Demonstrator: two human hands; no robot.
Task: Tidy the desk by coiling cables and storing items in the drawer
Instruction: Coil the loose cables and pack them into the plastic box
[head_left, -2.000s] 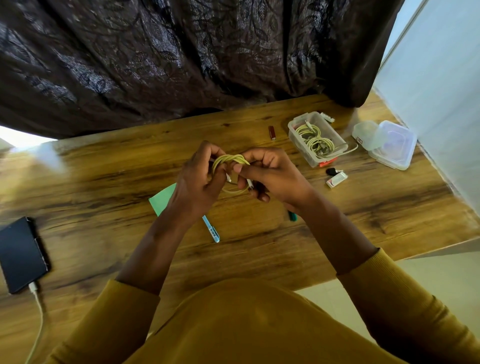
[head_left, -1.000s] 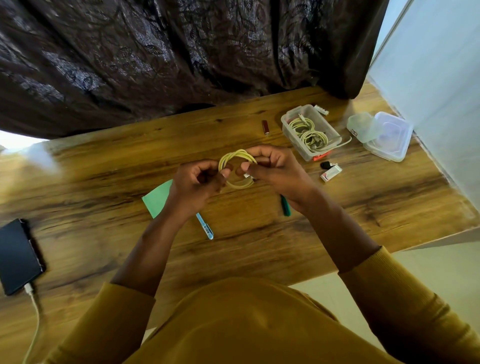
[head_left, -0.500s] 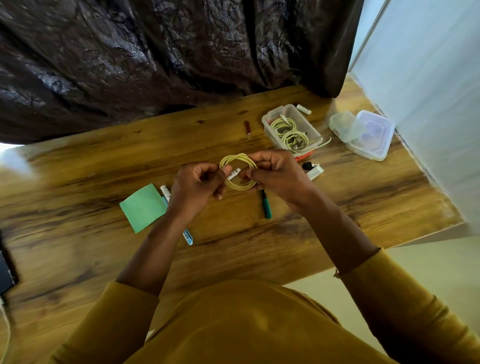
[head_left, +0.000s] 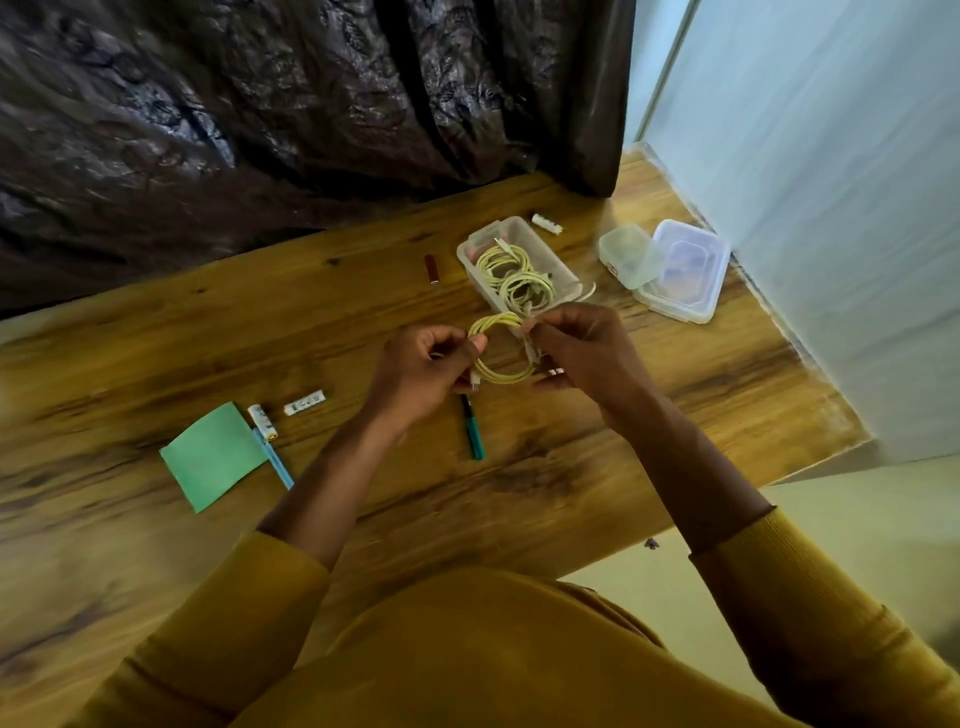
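A coiled yellow cable (head_left: 497, 375) hangs above the wooden desk (head_left: 649, 405) between both hands. My left hand (head_left: 415, 374) pinches the coil's left side. My right hand (head_left: 582, 353) pinches its right side near a white plug end. Just behind the hands stands a clear plastic box (head_left: 470, 249) holding two more yellow coils (head_left: 517, 275). A green pen (head_left: 474, 436) lies on the desk below my left hand. No drawer is visible.
A green note pad (head_left: 213, 457), a blue pen (head_left: 278, 465), a small white battery-like item (head_left: 261, 420) and a white label piece (head_left: 304, 402) lie at left. A red lighter-like item (head_left: 431, 268) lies by the box. Clear lids (head_left: 675, 270) sit at far right, near the wall.
My view has swung right, so the phone at the left edge has left the frame. The coil stays held between both hands, now spread slightly wider and closer to the clear box.
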